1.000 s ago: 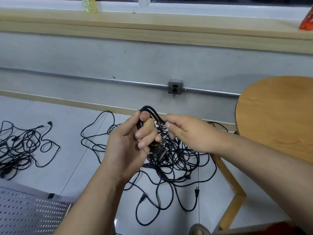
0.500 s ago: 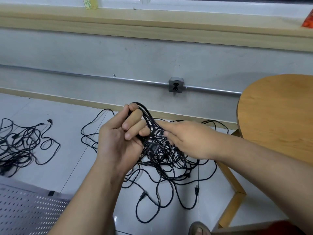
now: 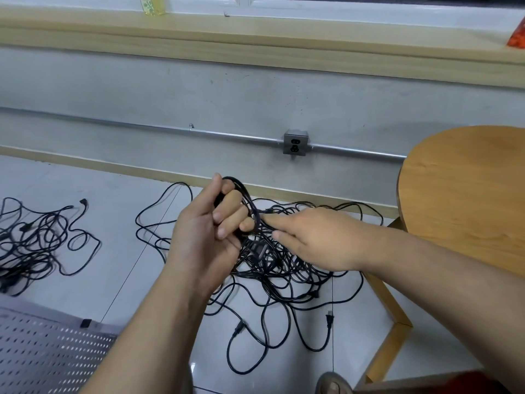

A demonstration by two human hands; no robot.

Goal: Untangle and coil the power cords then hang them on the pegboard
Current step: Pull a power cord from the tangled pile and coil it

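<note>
My left hand (image 3: 204,231) is curled tight round the coil (image 3: 246,199), a few turns of thin black cord looped over my fingers. My right hand (image 3: 309,240) reaches in with its index finger straight against the strands just below those loops; I cannot tell whether its thumb and hidden fingers pinch one. The cord runs down from the coil into the tangle (image 3: 284,277), which lies on the floor (image 3: 113,251) between the wall edge and the leg of the wooden table (image 3: 468,200). The risk, as I judge it, is drawing up the next turn while it is crossed under other cords. That would cinch a knot tighter or drag the whole heap along, and the two-pin plug (image 3: 329,321) at the heap's near edge could snag in a loop. If my left grip slackens, the springy turns will likely fan open. The cords are slim, round, rubbery-looking and matt, and lie in loose overlapping curls on glossy pale tiles that should let them slide. A second heap (image 3: 34,243) lies toward the floor's left edge, well apart, and the pegboard (image 3: 42,354), a grey perforated sheet, lies at the near left corner.
</note>
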